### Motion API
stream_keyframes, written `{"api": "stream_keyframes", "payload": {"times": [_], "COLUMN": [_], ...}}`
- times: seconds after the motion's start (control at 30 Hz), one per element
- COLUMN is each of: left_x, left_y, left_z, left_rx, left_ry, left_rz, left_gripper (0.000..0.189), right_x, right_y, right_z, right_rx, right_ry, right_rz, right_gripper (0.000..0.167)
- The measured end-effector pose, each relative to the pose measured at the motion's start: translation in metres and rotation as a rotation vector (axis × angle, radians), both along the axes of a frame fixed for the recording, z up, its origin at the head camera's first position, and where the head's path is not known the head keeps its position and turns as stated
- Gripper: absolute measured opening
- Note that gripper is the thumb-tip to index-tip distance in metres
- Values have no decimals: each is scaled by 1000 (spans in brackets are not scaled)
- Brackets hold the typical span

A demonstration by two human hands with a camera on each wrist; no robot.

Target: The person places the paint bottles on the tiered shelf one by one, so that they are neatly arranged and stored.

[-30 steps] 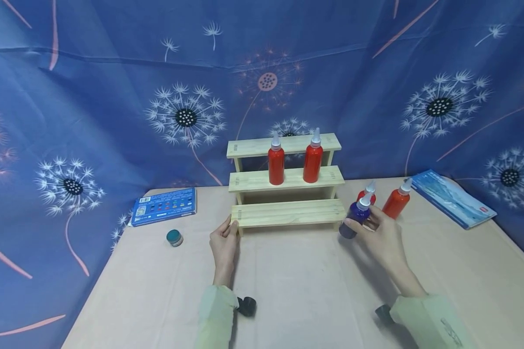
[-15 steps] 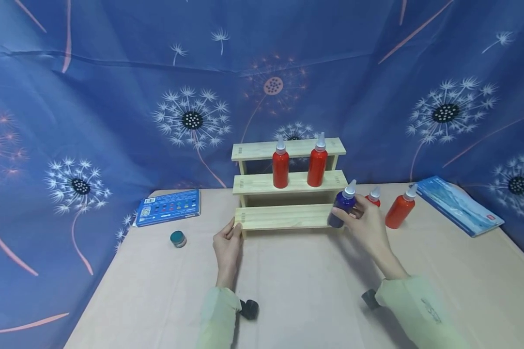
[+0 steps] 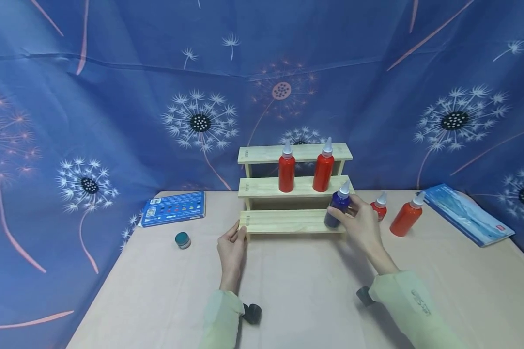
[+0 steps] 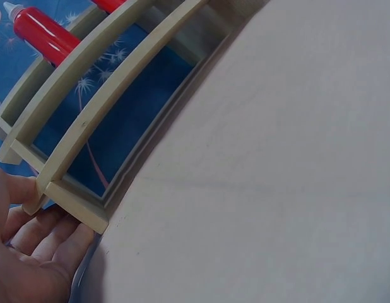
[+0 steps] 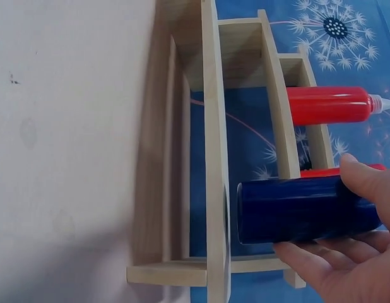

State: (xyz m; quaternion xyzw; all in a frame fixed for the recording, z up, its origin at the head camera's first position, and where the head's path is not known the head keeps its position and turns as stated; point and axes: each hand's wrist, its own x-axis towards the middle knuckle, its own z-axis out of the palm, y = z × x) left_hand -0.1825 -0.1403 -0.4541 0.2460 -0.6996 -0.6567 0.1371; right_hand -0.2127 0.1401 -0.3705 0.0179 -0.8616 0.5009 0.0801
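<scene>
A three-step wooden display rack stands on the table. My left hand grips the left end of its lowest step, thumb on top and fingers by the leg in the left wrist view. My right hand holds a dark blue squeeze bottle with a pointed nozzle, thumb on one side and fingers on the other. The bottle is upright, its base close over the right end of the lowest step. Two red squeeze bottles stand on the middle step.
Right of the rack are a small red bottle, partly behind my right hand, and an orange-red bottle. A blue pad lies beyond them. At left lie a blue flat box and a teal-lidded jar. A dandelion-print cloth hangs behind.
My right hand has carried the blue bottle leftward, from beside the rack to over the right end of the lowest step. My left hand keeps its grip on the rack.
</scene>
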Motion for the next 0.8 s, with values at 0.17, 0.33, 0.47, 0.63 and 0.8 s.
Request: {"api": "stream_keyframes", "payload": {"times": [0.17,0.33,0.47,0.63,0.8], "left_x": [0,0,-2,-3,-1], "left_y": [1,2,3,2,0], "left_z": [0,1,1,1,-3], "left_rx": [-18,-32,-44,-58,-63], "left_ry": [1,-4,3,12,6], "left_rz": [3,6,1,3,-7], "left_gripper": [36,36,36,36,36], "right_x": [-4,-6,-6,-5,-4], "right_y": [-2,-4,-3,-3,-6], "right_z": [-4,-5,-5,-6,-8], "right_rx": [5,1,12,3,36], "right_ry": [6,-5,-8,-31,-54], "right_rz": [5,17,14,19,30], "right_gripper": [62,63,63,65,68]}}
